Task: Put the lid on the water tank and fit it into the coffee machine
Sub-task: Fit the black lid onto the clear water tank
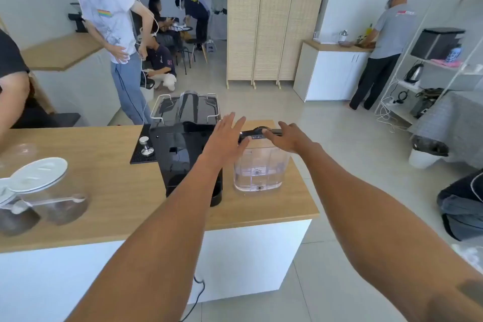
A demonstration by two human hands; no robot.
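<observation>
While 2 hands (226,138) (288,137) hover: 1 lid (257,134), 1 tank (260,168).

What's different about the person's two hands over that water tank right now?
The left hand is flat and open with fingers spread, between the coffee machine and the water tank. It holds nothing. The right hand curls down onto the black lid on top of the tank, fingers resting on it. Both are bare and reach forward over the wooden counter.
</observation>
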